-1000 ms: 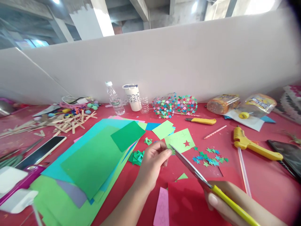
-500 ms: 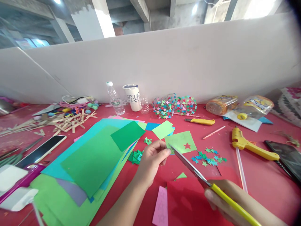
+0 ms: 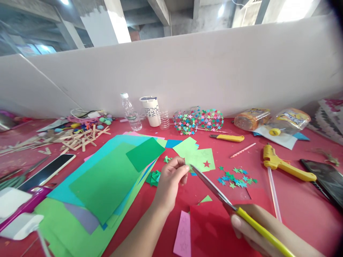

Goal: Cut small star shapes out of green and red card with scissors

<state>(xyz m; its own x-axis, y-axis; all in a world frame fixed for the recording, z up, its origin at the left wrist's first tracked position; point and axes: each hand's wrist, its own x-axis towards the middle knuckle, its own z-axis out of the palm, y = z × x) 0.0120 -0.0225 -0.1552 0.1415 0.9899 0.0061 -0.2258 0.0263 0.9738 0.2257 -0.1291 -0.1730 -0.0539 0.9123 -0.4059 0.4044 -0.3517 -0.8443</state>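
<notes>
My left hand (image 3: 175, 178) pinches the left edge of a light green sheet of paper (image 3: 202, 156). The sheet has a star-shaped hole through which red shows. Faint drawn lines are near its top. In my right hand (image 3: 252, 221) is a pair of scissors (image 3: 214, 187) with yellow handles. Their blade tips point away to the left, close to the sheet and the fingertips of my left hand; whether they touch the paper I cannot tell. Several small cut stars (image 3: 235, 178) in green and blue lie right of the blades. Green paper scraps (image 3: 153, 177) lie beside my left wrist.
Large green and blue sheets (image 3: 104, 182) cover the left. A red sheet (image 3: 214, 228) and pink strip (image 3: 182, 233) lie in front. Further back stand a water bottle (image 3: 132, 116), a white cup (image 3: 152, 112) and star-covered bottles (image 3: 198, 120). A glue gun (image 3: 286, 165) and box cutter (image 3: 227, 138) lie right.
The light green sheet has shifted left and turned slightly, with my left hand moving a little left. The scissors have followed slightly to the left.
</notes>
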